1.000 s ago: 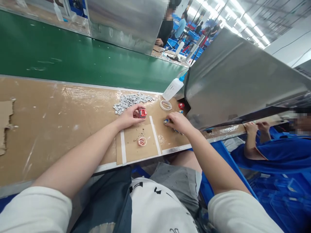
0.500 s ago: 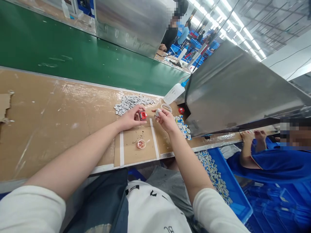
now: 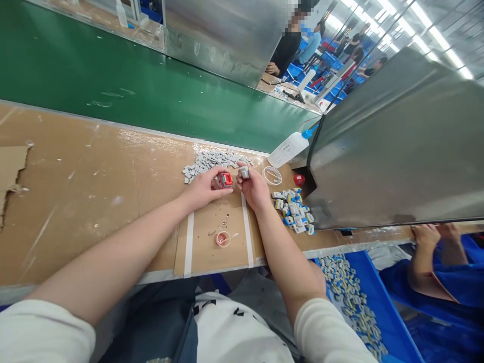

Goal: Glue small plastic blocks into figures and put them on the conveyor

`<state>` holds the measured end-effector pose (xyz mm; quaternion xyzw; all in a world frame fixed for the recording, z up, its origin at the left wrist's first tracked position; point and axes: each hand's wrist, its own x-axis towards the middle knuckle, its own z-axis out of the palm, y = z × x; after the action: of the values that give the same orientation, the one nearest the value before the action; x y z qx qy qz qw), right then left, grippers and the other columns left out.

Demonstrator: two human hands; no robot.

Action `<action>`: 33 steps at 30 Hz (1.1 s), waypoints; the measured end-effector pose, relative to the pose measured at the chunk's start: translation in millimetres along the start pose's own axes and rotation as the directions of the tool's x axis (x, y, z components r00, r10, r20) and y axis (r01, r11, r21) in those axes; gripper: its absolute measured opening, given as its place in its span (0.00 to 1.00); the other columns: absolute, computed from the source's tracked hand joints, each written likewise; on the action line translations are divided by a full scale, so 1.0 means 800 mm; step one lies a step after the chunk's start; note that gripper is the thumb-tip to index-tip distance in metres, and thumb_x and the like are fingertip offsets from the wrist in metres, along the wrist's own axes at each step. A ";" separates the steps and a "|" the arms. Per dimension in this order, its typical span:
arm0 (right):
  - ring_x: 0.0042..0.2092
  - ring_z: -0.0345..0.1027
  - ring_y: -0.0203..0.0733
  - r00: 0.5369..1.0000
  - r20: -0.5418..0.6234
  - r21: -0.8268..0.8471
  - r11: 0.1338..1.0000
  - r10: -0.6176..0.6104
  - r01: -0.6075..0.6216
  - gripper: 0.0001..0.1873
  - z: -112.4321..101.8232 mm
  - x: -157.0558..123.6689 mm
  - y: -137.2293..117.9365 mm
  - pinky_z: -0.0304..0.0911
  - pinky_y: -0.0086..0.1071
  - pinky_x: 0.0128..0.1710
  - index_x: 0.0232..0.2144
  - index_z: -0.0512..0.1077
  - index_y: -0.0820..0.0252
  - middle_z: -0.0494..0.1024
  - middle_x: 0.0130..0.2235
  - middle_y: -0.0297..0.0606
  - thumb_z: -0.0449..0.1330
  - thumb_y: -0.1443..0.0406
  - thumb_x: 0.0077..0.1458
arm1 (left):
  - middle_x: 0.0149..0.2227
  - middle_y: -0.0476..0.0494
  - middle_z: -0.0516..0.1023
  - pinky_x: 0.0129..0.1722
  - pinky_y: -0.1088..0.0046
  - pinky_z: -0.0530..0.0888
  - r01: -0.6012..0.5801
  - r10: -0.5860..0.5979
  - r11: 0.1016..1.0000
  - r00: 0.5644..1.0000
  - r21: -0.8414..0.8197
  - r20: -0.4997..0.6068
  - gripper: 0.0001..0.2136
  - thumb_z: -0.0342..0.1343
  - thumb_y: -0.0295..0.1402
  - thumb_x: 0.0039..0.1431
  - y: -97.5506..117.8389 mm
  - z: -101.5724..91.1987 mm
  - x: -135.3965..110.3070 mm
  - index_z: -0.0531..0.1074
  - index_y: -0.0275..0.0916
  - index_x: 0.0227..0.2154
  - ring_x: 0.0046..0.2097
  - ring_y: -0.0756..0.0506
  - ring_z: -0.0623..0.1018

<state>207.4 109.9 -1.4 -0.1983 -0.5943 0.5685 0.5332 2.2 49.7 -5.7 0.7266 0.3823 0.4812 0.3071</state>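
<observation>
Between the thumb and fingers of my left hand (image 3: 202, 190) is a small red and grey block (image 3: 226, 180), its red recessed face turned up and to the right. My right hand (image 3: 255, 190) pinches a small grey-white plastic piece (image 3: 244, 172) just right of the block; the two are apart. Behind my hands lies a heap of flat grey pieces (image 3: 215, 160). To the right sits a pile of grey, blue and yellow pieces (image 3: 297, 209). A little cup (image 3: 223, 239) with reddish contents and a thin stick in it stands nearer my body.
Past the cardboard-covered bench (image 3: 94, 201) runs a green belt (image 3: 151, 96). A white bottle with a blue nozzle (image 3: 289, 149) leans by a metal panel (image 3: 393, 151). A round clear lid (image 3: 272, 175) lies near it. Below right is a blue bin (image 3: 393, 312) of pieces; a co-worker's arm (image 3: 427, 272) is beyond.
The view has shifted, with the bench scene sitting differently in frame. My right hand has turned, so the grey-white piece now shows more clearly. Both hands keep their hold.
</observation>
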 end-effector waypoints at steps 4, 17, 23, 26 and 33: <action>0.37 0.62 0.29 0.997 0.024 -0.068 0.995 -0.073 0.075 0.29 -0.011 -0.002 0.002 0.64 0.26 0.37 0.53 0.75 0.59 0.71 0.41 0.38 0.69 0.48 0.57 | 0.46 0.43 0.80 0.39 0.70 0.75 0.005 -0.004 1.000 0.996 0.008 -0.088 0.28 0.70 0.42 0.57 0.005 -0.001 0.001 0.72 0.40 0.58 0.37 0.47 0.80; 0.47 0.70 0.31 0.778 0.312 -0.504 0.599 -0.545 0.622 0.17 -0.011 -0.030 -0.031 0.72 0.28 0.47 0.57 0.78 0.51 0.75 0.49 0.38 0.65 0.63 0.67 | 0.34 0.46 0.69 0.24 0.74 0.61 0.118 -0.043 0.945 0.969 -0.306 0.242 0.32 0.56 0.65 0.65 0.013 -0.005 0.001 0.71 0.36 0.48 0.25 0.54 0.65; 0.51 0.72 0.34 0.715 0.460 -0.525 0.487 -0.527 0.697 0.19 -0.010 -0.035 -0.039 0.73 0.32 0.51 0.61 0.76 0.52 0.75 0.51 0.41 0.61 0.61 0.70 | 0.29 0.49 0.62 0.22 0.74 0.52 0.172 -0.081 0.932 0.957 -0.320 0.278 0.35 0.47 0.71 0.64 0.005 0.000 -0.003 0.67 0.37 0.39 0.24 0.54 0.57; 0.53 0.72 0.36 0.720 0.510 -0.552 0.462 -0.471 0.694 0.20 -0.008 -0.036 -0.039 0.73 0.37 0.56 0.61 0.76 0.53 0.76 0.51 0.43 0.58 0.57 0.72 | 0.29 0.50 0.60 0.23 0.75 0.54 0.212 -0.146 0.945 0.954 -0.249 0.260 0.40 0.46 0.76 0.59 0.001 0.001 -0.004 0.67 0.38 0.44 0.25 0.53 0.56; 0.50 0.71 0.36 0.643 0.587 -0.569 0.313 -0.492 0.760 0.20 -0.006 -0.036 -0.040 0.72 0.36 0.52 0.62 0.75 0.53 0.75 0.47 0.42 0.59 0.59 0.71 | 0.28 0.50 0.59 0.23 0.74 0.54 0.241 -0.188 0.947 0.952 -0.212 0.241 0.43 0.46 0.79 0.54 0.005 0.003 -0.003 0.66 0.38 0.44 0.25 0.53 0.56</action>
<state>233.7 79.5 14.2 -0.0676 -0.8799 0.0150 0.4700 4.8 45.0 -4.4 0.6865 0.3628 0.4045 0.4832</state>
